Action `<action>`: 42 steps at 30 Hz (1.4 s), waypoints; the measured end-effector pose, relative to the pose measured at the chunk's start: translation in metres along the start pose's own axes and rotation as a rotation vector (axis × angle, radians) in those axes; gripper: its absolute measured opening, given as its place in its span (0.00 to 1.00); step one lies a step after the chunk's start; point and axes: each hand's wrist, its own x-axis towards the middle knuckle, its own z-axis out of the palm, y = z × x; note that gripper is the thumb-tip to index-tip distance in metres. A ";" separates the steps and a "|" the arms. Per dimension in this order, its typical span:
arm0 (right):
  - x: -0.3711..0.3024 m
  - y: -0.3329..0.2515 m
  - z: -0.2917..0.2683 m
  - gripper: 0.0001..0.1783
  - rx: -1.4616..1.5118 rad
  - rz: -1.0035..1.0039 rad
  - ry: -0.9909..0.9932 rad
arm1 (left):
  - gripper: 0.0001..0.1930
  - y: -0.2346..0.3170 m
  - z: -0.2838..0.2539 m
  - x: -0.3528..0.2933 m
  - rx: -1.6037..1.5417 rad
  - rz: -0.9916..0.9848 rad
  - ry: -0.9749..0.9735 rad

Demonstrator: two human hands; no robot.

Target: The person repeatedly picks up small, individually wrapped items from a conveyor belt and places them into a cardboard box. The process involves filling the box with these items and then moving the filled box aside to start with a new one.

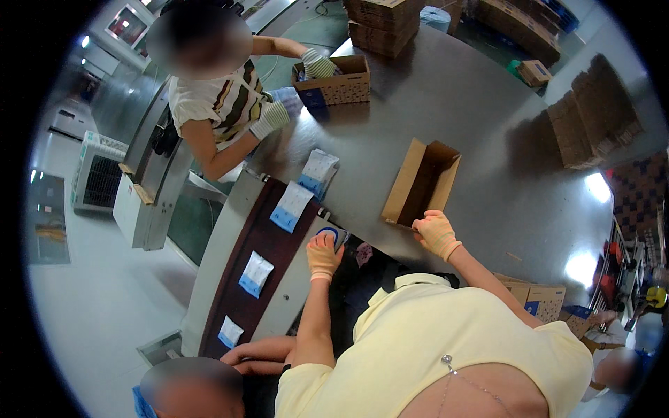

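Gripping now at the near corner of the open carton (pixel 403 184), the right hand (pixel 437 235) has its gloved fingers curled over the rim, closed on the board. Left of that grip, the gloved left hand (pixel 324 256) sits at the conveyor's side, fingertips against a blue-rimmed round thing (pixel 329 231); whether they're clamped on it, I can't tell!

Early stage, I'd judge: the carton is unfolded and standing on the metal table (pixel 481 118) directly beyond the right hand, and that much is done. What's left? The top is unclosed, and no packets show inside, though the bottom is deep in shadow.

What a plain customer it is: long, narrow, tan board, walls leaning out a little, darker brown within.

Beyond the left hand, to its left, white-and-blue packets (pixel 291 207) lie spaced along the dark red belt (pixel 258 237), with a few bunched at its far end.

Farther out, beyond both grips, a co-worker's gloved hand (pixel 319 64) is down in a printed carton (pixel 345 85)! And farthest, past that, stands a stack of flattened cartons (pixel 383 31).
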 end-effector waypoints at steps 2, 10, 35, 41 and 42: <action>0.001 0.000 0.000 0.08 0.006 0.002 -0.006 | 0.25 0.000 0.001 0.000 -0.010 -0.008 -0.022; 0.002 -0.004 -0.007 0.06 0.015 0.008 -0.002 | 0.25 0.000 0.001 0.000 -0.028 0.023 0.055; -0.003 -0.015 -0.001 0.06 -0.016 -0.055 -0.022 | 0.25 -0.002 -0.004 0.001 -0.065 0.045 0.111; -0.003 -0.017 -0.004 0.07 -0.033 -0.038 0.012 | 0.22 -0.002 -0.008 0.004 -0.081 0.043 0.094; -0.003 -0.016 -0.003 0.07 -0.028 -0.033 -0.003 | 0.22 -0.002 -0.007 0.004 -0.085 0.042 0.094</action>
